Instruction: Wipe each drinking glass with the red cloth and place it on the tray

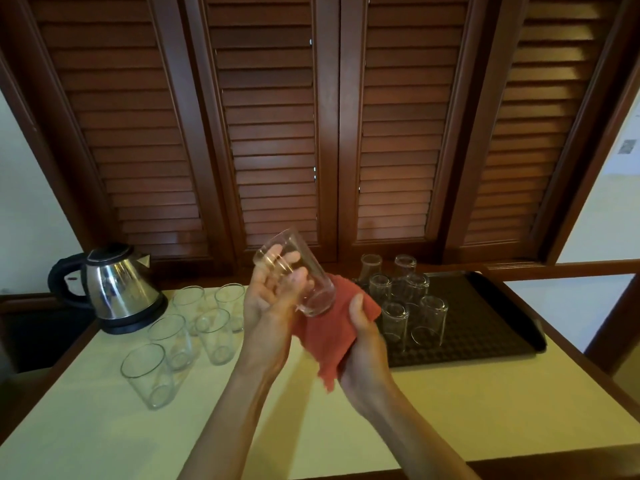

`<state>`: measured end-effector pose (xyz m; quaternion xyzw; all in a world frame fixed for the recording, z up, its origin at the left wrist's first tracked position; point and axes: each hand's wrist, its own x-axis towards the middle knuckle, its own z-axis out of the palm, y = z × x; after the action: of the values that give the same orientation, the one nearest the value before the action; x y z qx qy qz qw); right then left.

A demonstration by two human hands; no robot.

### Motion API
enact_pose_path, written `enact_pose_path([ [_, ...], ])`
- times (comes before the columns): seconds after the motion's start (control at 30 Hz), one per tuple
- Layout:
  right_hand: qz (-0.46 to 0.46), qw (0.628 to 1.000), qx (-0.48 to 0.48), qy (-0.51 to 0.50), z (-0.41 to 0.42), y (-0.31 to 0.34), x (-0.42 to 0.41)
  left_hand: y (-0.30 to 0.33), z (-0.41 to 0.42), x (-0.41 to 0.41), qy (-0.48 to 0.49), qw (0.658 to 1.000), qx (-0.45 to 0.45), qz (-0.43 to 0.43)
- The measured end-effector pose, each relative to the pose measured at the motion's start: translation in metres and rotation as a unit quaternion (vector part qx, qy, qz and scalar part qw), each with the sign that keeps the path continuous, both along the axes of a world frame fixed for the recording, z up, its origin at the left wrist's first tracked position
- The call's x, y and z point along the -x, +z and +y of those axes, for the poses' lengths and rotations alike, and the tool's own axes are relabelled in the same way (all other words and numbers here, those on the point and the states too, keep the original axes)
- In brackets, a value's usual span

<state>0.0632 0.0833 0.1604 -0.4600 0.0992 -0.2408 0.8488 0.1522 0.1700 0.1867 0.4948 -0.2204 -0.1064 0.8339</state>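
Note:
My left hand (268,299) grips a clear drinking glass (317,292), tilted with its mouth up to the left and its base down to the right. The base lies against the red cloth (329,337), which my right hand (363,344) holds from underneath with the thumb on top. Both are above the cream table, just left of the dark tray (485,327). Several glasses (429,320) stand upside down on the tray's left part. Several upright glasses (173,337) wait on the table at the left.
A steel electric kettle (117,289) stands at the table's back left. Dark wooden louvred doors (277,133) rise behind the table. The table's wooden edge (571,355) runs along the right, close to the tray.

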Motion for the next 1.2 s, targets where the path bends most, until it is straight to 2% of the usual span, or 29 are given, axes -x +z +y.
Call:
enact_pose_path([
  [0.07, 0.003, 0.998, -0.063, 0.004, -0.016, 0.017, -0.004, -0.008, 0.004, 0.003, 0.007, 0.999, -0.025, -0.031],
  [0.2, 0.005, 0.999, -0.02, -0.047, -0.013, 0.026, -0.005, -0.002, 0.007, 0.001, 0.026, 0.997, -0.022, -0.068],
  [0.3, 0.004, 0.999, -0.013, -0.038, 0.009, 0.014, 0.001, 0.008, 0.004, -0.006, 0.032, 0.998, 0.041, -0.032],
  [0.4, -0.033, 0.999, -0.019, -0.026, -0.007, 0.027, -0.004, 0.003, 0.005, 0.001, 0.0, 0.999, 0.029, -0.027],
  [0.47, -0.043, 0.998, 0.015, -0.031, -0.013, 0.044, -0.005, 0.002, 0.005, 0.001, 0.007, 0.999, 0.039, -0.007],
  [0.57, -0.005, 0.998, 0.057, -0.036, 0.004, 0.031, -0.005, 0.013, 0.002, -0.005, 0.029, 0.995, 0.094, 0.034],
  [0.63, 0.012, 1.0, 0.013, -0.021, 0.009, 0.027, -0.004, 0.014, 0.002, -0.004, 0.008, 0.993, 0.112, 0.032],
  [0.73, -0.02, 0.999, -0.047, -0.013, -0.012, 0.043, -0.002, 0.009, 0.006, 0.005, -0.024, 0.998, 0.053, -0.014],
  [0.8, -0.023, 0.999, -0.035, -0.03, -0.017, 0.05, -0.001, 0.008, 0.005, 0.004, 0.011, 0.999, 0.022, -0.037],
  [0.87, -0.003, 0.999, -0.035, -0.038, -0.005, 0.039, -0.001, 0.013, 0.0, 0.001, 0.05, 0.997, 0.036, -0.044],
  [0.93, 0.01, 0.996, -0.087, -0.027, 0.006, 0.031, 0.001, 0.016, -0.004, 0.0, 0.055, 0.995, 0.044, -0.065],
  [1.03, -0.001, 0.988, -0.156, -0.007, -0.009, 0.038, 0.003, 0.007, -0.002, 0.0, 0.032, 0.991, -0.018, -0.131],
  [1.2, 0.014, 0.987, -0.146, -0.061, -0.031, 0.058, 0.001, -0.002, 0.007, -0.004, 0.097, 0.971, -0.103, -0.194],
])
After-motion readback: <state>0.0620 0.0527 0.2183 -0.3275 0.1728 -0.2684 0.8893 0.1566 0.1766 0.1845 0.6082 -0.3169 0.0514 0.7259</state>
